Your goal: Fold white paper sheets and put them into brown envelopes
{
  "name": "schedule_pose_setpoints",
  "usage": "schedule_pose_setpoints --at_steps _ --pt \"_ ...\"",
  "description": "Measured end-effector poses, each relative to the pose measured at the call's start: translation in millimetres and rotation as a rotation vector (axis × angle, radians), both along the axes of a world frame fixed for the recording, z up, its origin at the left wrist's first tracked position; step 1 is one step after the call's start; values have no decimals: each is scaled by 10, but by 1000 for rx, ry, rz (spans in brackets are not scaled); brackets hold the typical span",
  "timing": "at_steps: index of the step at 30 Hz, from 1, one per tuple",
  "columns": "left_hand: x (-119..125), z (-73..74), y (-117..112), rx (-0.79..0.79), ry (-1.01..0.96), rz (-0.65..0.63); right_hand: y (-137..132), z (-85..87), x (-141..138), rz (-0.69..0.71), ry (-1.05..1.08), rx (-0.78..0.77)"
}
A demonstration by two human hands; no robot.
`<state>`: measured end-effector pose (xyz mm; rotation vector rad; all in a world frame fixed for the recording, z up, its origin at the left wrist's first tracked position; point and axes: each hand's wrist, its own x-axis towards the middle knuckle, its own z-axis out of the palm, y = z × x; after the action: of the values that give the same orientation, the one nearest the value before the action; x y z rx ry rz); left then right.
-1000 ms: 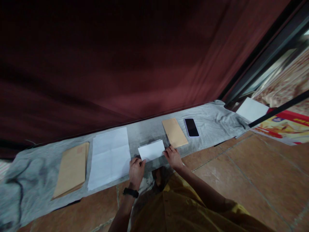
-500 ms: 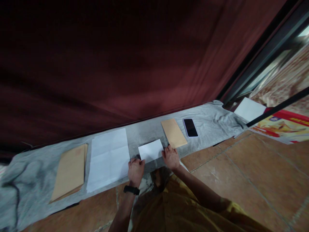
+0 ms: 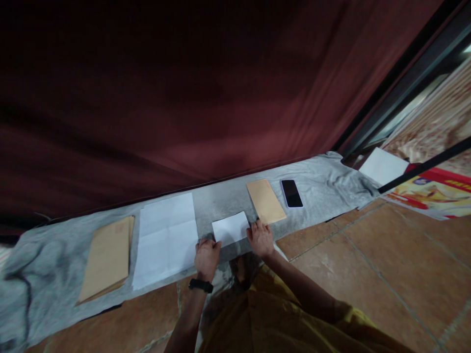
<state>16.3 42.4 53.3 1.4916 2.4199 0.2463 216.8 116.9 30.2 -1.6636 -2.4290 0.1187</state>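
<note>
A small white folded sheet of paper [image 3: 231,229] lies on the grey cloth in front of me. My left hand [image 3: 207,257] is closed at its lower left corner, with fingers curled and the thumb on the paper. At the right edge my right hand [image 3: 262,239] is closed too, its fingertips bent down beside the near end of a brown envelope [image 3: 266,200]. To the left of my left hand lies a stack of larger white sheets [image 3: 165,240] with faint crease lines.
More brown envelopes [image 3: 107,260] lie stacked at the left. A phone with a dark screen [image 3: 292,193] rests right of the single envelope. The grey cloth [image 3: 316,179] covers a narrow surface along a dark red curtain [image 3: 221,113]. A printed box [image 3: 437,191] stands at the right.
My view has shifted very slightly. Both hands stay at the folded sheet's lower corners, and nothing on the cloth has visibly moved.
</note>
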Motion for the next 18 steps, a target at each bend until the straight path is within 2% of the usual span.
schedule_pose_setpoints --at_steps 11,18 --pt "33 51 0 -54 28 32 -11 -53 4 -16 18 18" --pt "22 81 25 -89 19 44 11 3 12 -14 44 -24"
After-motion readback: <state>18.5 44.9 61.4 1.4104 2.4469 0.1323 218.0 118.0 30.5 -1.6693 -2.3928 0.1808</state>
